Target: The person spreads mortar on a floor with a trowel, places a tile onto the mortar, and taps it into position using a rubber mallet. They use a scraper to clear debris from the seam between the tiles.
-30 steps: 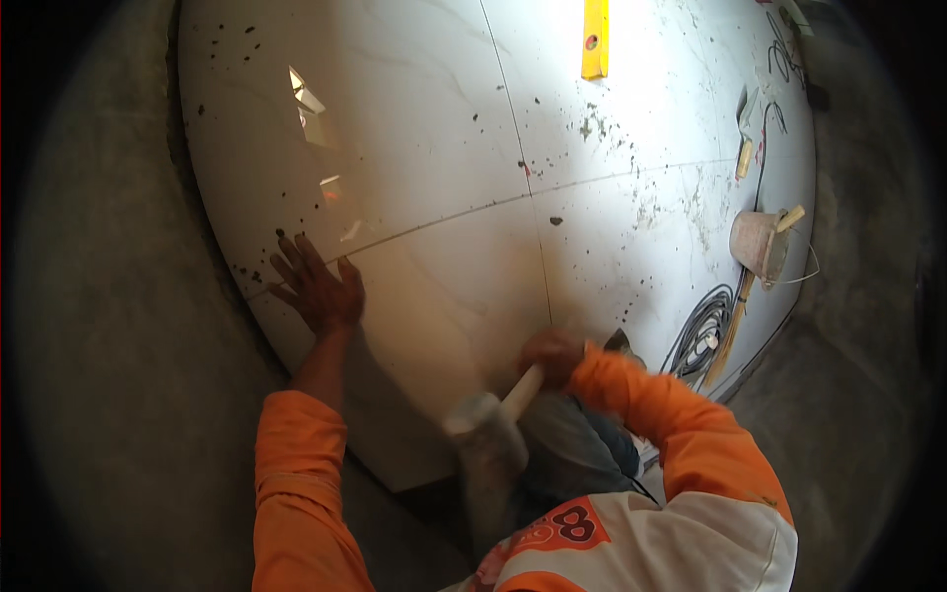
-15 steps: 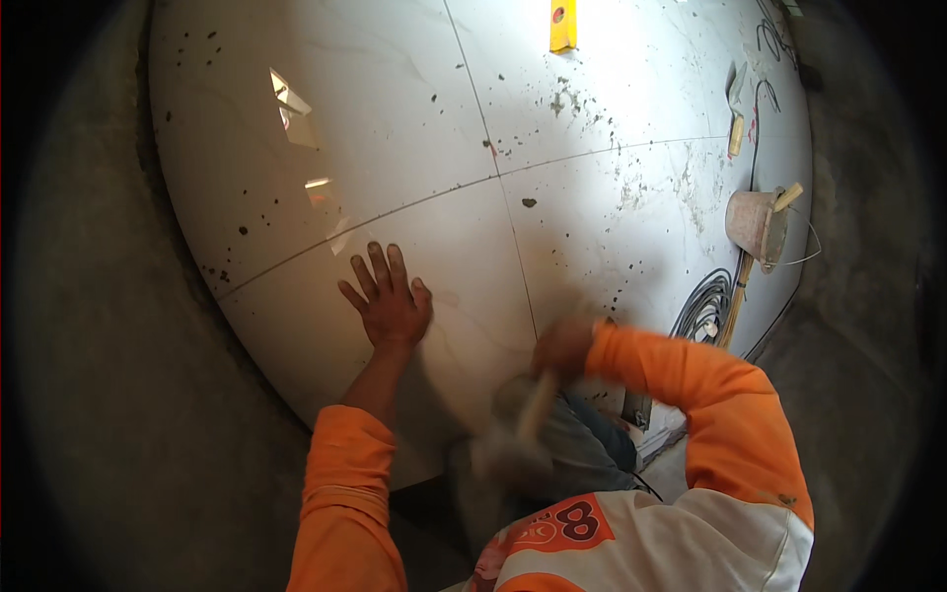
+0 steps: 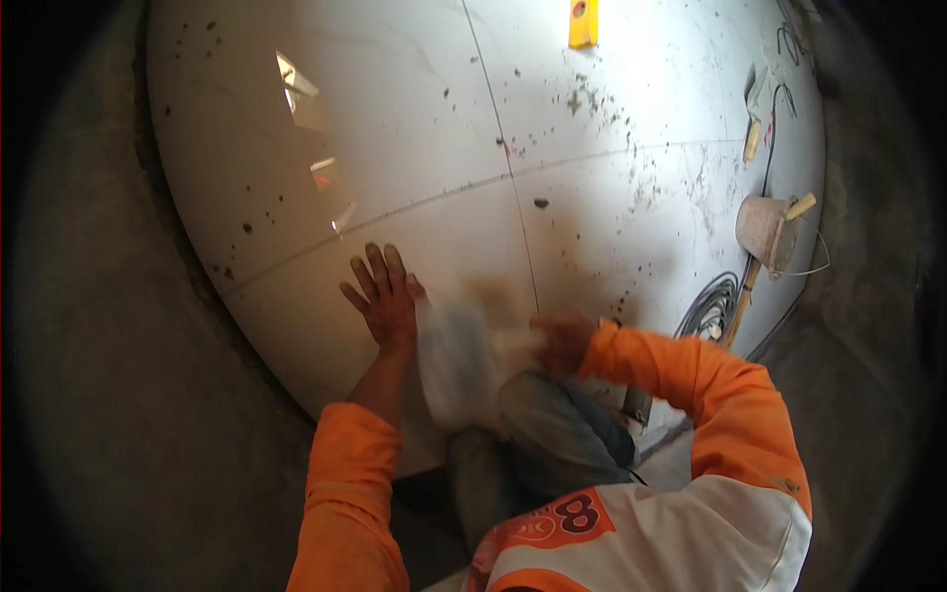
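My left hand point(image 3: 390, 308) rests flat on a large, glossy white floor tile point(image 3: 296, 326), fingers spread and holding nothing. To its right, my right hand point(image 3: 565, 342) is closed around the pale handle of a mallet point(image 3: 456, 360). Motion smears the mallet's head, a wide greyish-white blur over the tile beside my left hand. Whether the head touches the tile I cannot tell. Thin joint lines run between this tile and its neighbours, and dark crumbs of mortar are scattered over them.
A yellow spirit level point(image 3: 583, 24) lies at the far side. To the right are a trowel point(image 3: 753, 138), a tipped bucket point(image 3: 762, 227) with a wooden handle in it, and coiled dark cable point(image 3: 702, 308). Rough grey floor point(image 3: 89, 345) borders the tiles on the left.
The mallet's head has swung from near my knees up and forward over the tile, beside my left hand. My left hand stays in place on the tile.
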A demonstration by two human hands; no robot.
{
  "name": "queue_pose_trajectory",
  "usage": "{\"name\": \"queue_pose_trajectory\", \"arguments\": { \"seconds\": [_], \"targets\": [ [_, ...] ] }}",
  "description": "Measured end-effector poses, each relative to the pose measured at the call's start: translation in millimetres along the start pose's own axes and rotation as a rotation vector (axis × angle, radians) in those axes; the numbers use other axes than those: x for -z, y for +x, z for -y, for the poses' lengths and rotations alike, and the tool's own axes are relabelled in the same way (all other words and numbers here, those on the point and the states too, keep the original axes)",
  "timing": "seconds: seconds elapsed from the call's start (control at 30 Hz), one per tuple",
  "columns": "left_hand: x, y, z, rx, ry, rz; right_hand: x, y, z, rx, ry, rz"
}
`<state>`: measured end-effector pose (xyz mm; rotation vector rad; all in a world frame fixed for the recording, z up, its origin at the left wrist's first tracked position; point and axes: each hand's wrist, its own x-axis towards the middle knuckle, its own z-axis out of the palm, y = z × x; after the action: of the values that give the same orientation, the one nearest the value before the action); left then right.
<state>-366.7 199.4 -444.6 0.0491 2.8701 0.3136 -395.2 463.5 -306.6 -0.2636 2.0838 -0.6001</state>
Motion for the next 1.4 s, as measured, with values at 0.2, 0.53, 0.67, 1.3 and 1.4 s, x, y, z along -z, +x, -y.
{"name": "queue_pose_trajectory", "arguments": {
  "seconds": [0.2,0.53,0.67,1.3,1.4],
  "targets": [
    [-3.5,27.0,3.3,-0.01,0.119,-0.061,-30.3,7.0,-51.0,0.044,-0.379,0.242],
    [7.8,30.8,-14.1,0.037,-0.034,-0.05,-33.9,-3.5,-3.2,0.109,0.134,-0.089],
    [5.7,19.1,-10.8,0.043,-0.038,0.017,-29.2,-6.3,-42.9,0.195,0.089,0.015],
    [47.2,96.2,15.5,-0.202,0.106,0.089,-59.0,-41.6,49.1,-0.189,0.522,-0.381],
    [43.6,105.3,12.2,-0.208,0.133,0.056,-71.0,-42.3,40.9,0.106,0.721,-0.641]
  ]
}}
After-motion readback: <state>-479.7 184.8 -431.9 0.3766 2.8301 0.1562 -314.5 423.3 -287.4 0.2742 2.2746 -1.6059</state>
